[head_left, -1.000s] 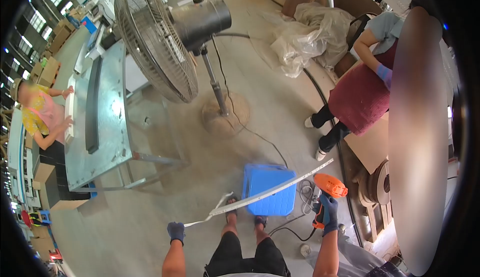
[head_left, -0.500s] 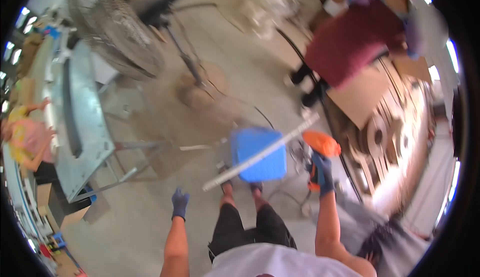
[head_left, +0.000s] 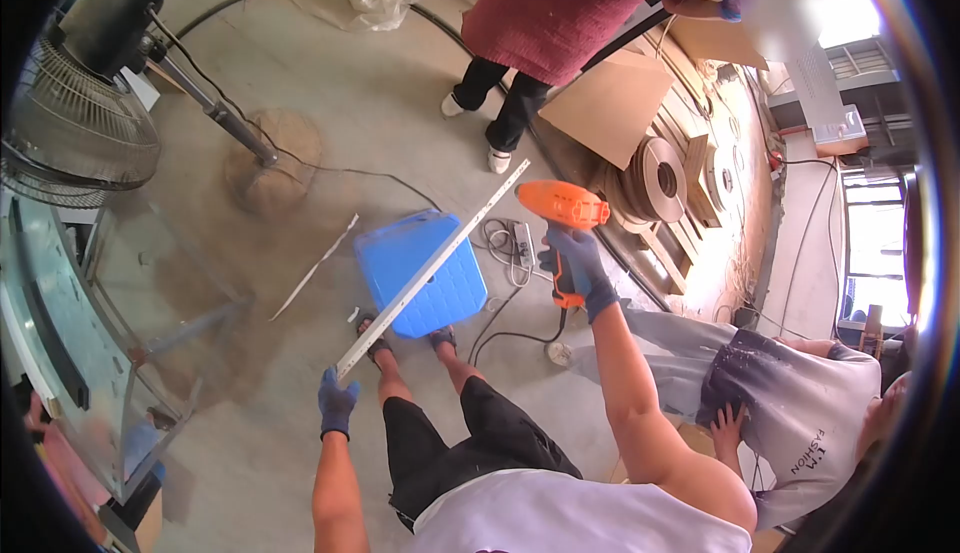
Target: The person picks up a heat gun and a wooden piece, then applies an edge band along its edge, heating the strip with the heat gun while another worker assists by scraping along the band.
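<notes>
A long white strip with small holes lies slantwise across a blue plastic stool in front of my feet. My left hand, in a blue-grey glove, is at the near end of the strip, with thumb and fingers closed around it. My right hand, gloved alike, grips the black handle of an orange pistol-shaped power tool. The tool is held up to the right of the stool, apart from the strip. A black cord runs from its handle to the floor. Its working end cannot be made out.
A standing fan and a metal table are on the left. A co-worker in a maroon apron stands ahead. Another person in a grey sweatshirt is close on my right. Rolls lie on a pallet; a power strip is on the floor.
My view has turned to the right. My left hand has come from beside the strip to its near end and closed there. The power tool stays in my right hand.
</notes>
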Action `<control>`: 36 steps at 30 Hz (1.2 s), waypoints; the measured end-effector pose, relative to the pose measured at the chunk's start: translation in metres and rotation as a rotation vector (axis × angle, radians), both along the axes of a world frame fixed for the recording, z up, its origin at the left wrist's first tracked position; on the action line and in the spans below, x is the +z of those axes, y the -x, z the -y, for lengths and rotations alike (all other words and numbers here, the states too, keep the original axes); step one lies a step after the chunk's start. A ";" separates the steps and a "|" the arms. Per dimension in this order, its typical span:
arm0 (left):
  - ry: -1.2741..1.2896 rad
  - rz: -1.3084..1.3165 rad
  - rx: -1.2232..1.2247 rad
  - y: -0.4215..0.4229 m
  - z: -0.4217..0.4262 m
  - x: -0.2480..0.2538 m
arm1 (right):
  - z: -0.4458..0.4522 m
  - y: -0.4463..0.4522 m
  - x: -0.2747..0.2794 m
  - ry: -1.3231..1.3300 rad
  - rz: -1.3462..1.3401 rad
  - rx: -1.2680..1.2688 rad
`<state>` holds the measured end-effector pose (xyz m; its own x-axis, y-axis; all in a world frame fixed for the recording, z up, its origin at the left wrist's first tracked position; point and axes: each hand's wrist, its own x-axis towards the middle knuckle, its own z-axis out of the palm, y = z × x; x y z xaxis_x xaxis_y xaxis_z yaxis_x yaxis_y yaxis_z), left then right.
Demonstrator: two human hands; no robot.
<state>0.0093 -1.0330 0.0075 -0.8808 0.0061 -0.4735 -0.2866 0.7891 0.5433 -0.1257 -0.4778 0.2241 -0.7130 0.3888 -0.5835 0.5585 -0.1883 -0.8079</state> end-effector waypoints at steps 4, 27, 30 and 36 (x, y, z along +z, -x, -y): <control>0.015 -0.033 -0.007 0.014 -0.004 0.002 | -0.005 0.012 -0.002 0.031 -0.018 -0.014; 0.039 0.012 0.168 -0.003 0.009 -0.023 | 0.059 0.003 0.018 0.051 0.203 0.201; 0.028 -0.014 0.177 -0.002 0.006 -0.022 | 0.064 0.003 0.023 0.061 0.221 0.204; 0.049 -0.010 0.193 0.004 -0.001 -0.010 | 0.059 0.007 0.022 0.083 0.238 0.221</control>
<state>0.0054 -1.0320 -0.0030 -0.8681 -0.1858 -0.4603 -0.4296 0.7459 0.5091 -0.1325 -0.5373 0.2463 -0.6144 0.1839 -0.7672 0.7646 -0.1010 -0.6366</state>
